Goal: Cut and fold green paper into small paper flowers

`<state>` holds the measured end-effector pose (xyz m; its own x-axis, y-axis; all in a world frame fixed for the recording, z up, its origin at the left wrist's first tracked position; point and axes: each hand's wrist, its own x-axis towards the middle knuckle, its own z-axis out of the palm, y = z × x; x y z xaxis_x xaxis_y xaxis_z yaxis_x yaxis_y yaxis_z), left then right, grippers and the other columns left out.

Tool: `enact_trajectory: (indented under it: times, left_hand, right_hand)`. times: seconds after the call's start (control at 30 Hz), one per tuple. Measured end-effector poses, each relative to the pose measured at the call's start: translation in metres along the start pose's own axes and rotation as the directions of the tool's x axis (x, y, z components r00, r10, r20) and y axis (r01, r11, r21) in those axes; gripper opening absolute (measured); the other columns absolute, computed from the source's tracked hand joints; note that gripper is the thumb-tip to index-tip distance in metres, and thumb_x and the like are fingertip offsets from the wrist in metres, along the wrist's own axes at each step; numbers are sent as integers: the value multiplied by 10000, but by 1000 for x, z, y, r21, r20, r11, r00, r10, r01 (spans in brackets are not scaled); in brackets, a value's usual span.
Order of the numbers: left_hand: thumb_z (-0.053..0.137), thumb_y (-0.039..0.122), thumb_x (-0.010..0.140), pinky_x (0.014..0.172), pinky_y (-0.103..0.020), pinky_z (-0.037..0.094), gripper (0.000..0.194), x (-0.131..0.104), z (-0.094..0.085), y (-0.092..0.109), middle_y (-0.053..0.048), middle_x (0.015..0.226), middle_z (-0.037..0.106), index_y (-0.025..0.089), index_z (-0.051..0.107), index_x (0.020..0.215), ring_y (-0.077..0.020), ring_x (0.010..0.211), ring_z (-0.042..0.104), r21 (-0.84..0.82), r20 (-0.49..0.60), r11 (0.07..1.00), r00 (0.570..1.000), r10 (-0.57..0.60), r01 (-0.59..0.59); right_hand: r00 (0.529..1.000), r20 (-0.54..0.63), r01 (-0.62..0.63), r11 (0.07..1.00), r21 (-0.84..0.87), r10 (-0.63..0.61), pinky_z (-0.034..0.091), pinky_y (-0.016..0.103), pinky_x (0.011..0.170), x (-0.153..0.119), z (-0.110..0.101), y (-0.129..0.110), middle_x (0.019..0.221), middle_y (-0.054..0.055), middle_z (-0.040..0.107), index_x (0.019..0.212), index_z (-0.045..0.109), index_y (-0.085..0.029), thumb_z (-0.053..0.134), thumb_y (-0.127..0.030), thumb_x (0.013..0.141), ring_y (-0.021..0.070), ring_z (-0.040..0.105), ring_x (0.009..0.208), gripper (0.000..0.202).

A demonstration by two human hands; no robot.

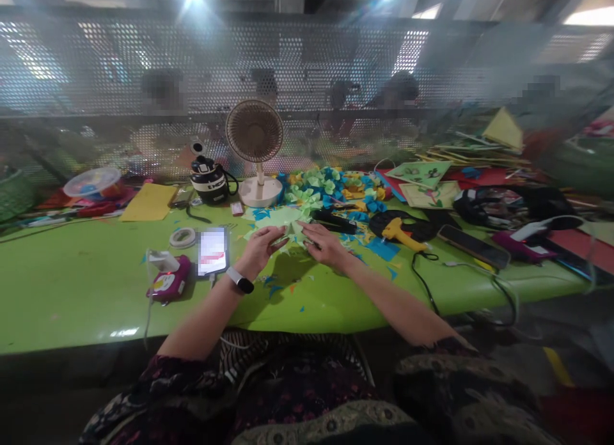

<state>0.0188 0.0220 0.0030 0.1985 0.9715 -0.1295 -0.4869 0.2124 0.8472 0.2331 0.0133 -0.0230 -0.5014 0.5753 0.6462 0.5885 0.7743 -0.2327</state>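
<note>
A pale green paper piece [294, 229], thin, matte and creased, lies between the left fingers [275, 232] and the right fingers [314, 230], which are bent and closed in a pinch on its two sides. Its folded point appears directed away from the person; its long axis is indistinct. Beyond the fingers, petalled paper flowers [322, 179] are heaped on the smooth, glossy worktop [96, 266].

Looked like a craft workshop: held heaped paper flowers [329, 184], a glue gun [403, 235] and tape [181, 245] on a green table [86, 272] before a perforated screen [307, 55].
</note>
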Motion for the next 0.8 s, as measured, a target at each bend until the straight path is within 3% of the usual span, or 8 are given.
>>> enact_trajectory:
  times: [0.13,0.23,0.37,0.43,0.53,0.6,0.7,0.8]
  left_hand:
    - [859,254,578,875,-334,565,273,0,1,1,-7,781,708,159,616,661,-151,836,689,25,10,1000,1000,0,0]
    - [859,258,573,858,-313,564,260,0,2,0,-12,809,711,159,634,657,-149,855,684,0,-5,1000,1000,15,-15]
    - [871,266,559,847,-296,559,267,1,1,-1,-25,837,716,156,652,668,-149,873,679,-40,-24,999,999,35,-36]
    - [872,278,563,850,-296,555,280,1,0,-2,-27,847,718,158,645,674,-153,887,681,-41,-28,998,998,50,-51]
    - [874,311,569,856,-294,547,308,0,0,-1,-28,874,721,163,632,689,-160,923,682,-18,-31,997,997,70,-71]
    - [880,332,554,851,-296,546,337,0,0,0,-32,885,723,164,623,692,-171,940,682,2,-38,997,996,80,-80]
    - [883,350,540,842,-296,543,360,1,0,0,-36,904,725,167,620,705,-178,946,683,23,-47,995,994,95,-94]
    - [883,350,544,831,-285,536,363,2,-1,0,-33,911,725,170,616,711,-167,938,683,25,-59,995,993,102,-100]
  right_hand:
    - [997,-44,-66,997,48,68,457,477,1046,0,0,0,1376,151,582,1317,587,-182,511,-268,909,253,558,1257,423]
    - [985,-100,-144,989,-19,141,463,476,1039,5,-13,3,1329,112,627,1247,649,-218,505,-269,901,253,598,1204,378]
    - [934,-170,-338,930,-142,314,494,440,991,8,-59,18,1147,92,723,1108,722,-207,506,-320,904,249,658,1090,317]
    - [885,-110,-466,853,-234,453,516,421,934,3,-89,31,1144,101,720,1136,709,-188,512,-338,889,263,667,1049,350]
    - [756,-46,-581,638,-505,653,495,397,918,-17,-131,51,1209,151,679,1199,672,-140,513,-303,858,297,636,1093,410]
    - [630,-2,-584,473,-660,776,486,382,897,-35,-151,61,1246,181,647,1213,650,-132,543,-280,823,313,614,1126,431]
    - [404,65,-566,305,-766,913,498,395,825,-59,-164,70,1222,212,638,1226,621,-117,588,-359,802,344,622,1093,490]
    - [285,74,-564,230,-793,956,496,423,832,-71,-162,73,1271,232,594,1242,607,-110,579,-387,808,368,600,1130,516]
